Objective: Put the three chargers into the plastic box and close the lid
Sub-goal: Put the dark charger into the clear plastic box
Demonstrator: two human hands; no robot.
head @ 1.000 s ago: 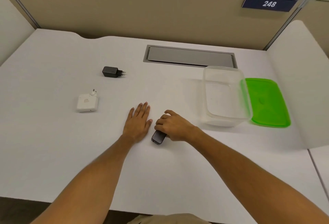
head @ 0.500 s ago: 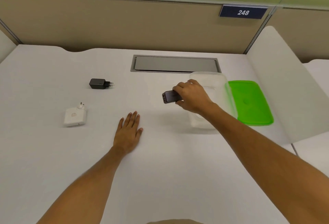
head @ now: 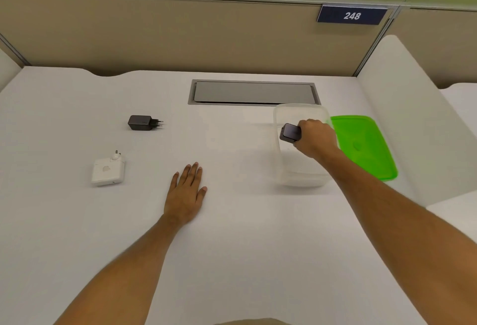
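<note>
My right hand [head: 313, 138] grips a dark grey charger [head: 290, 132] and holds it over the open clear plastic box [head: 299, 177], just inside its left wall. The green lid [head: 361, 143] lies flat on the desk, touching the box's right side. A black charger [head: 143, 122] with two prongs lies on the desk at the far left. Closer to me on the left sits a white square charger [head: 108, 172]. My left hand [head: 187, 193] rests flat on the desk, palm down and fingers spread, holding nothing.
A grey cable hatch [head: 254, 93] is set into the white desk [head: 232, 247] just behind the box. Beige partition walls close off the back, and a white curved divider [head: 413, 118] rises on the right beside the lid.
My right hand lifted the dark charger off the desk near my left hand and carried it right, to above the box. My left hand stayed flat in place.
</note>
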